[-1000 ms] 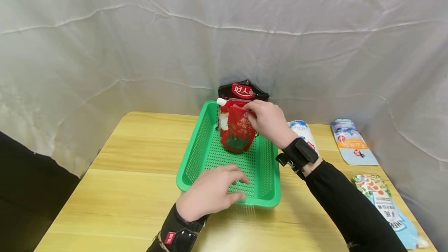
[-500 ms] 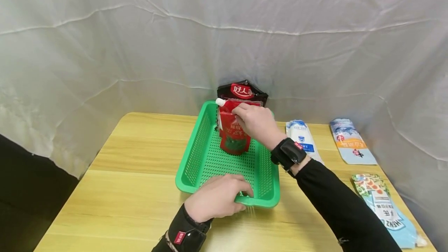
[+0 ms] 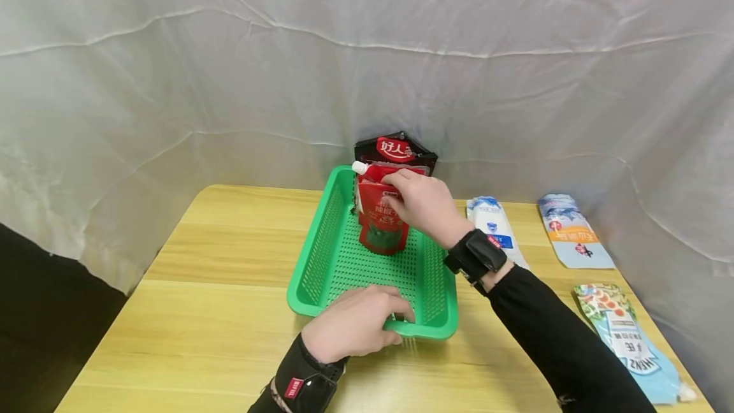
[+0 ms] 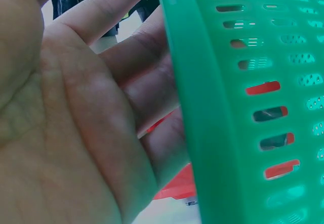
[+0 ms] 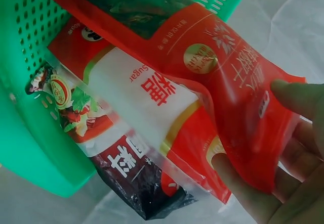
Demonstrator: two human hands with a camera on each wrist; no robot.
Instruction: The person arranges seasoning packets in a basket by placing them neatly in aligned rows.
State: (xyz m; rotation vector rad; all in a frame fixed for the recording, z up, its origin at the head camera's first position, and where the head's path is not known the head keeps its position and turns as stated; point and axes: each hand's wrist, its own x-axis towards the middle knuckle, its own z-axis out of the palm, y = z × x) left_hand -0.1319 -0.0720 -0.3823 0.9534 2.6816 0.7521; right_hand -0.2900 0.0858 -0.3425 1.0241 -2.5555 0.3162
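My right hand (image 3: 427,206) pinches the top edge of a red pouch of dried chili (image 3: 381,218), which stands upright inside the green basket (image 3: 304,266). Behind it lean a red-and-white sugar bag (image 5: 147,92) and a black seasoning packet (image 3: 395,148) at the basket's far end. A white cap (image 3: 360,167) sticks out at the upper left of this stack. With fingers over the near rim and thumb outside, my left hand (image 3: 358,324) grips the basket. In the left wrist view its fingers (image 4: 147,47) pass behind the green rim.
To the basket's right lie a white-and-blue packet (image 3: 496,228), a blue-and-orange packet (image 3: 575,231) and a light-blue Heinz pouch (image 3: 627,346) with a spout. A grey-white cloth (image 3: 367,81) hangs behind the wooden table (image 3: 229,260).
My left hand has come down and right onto the basket's near rim and grips it. The right hand has shifted left with the chili pouch, which now stands straighter against the other packets.
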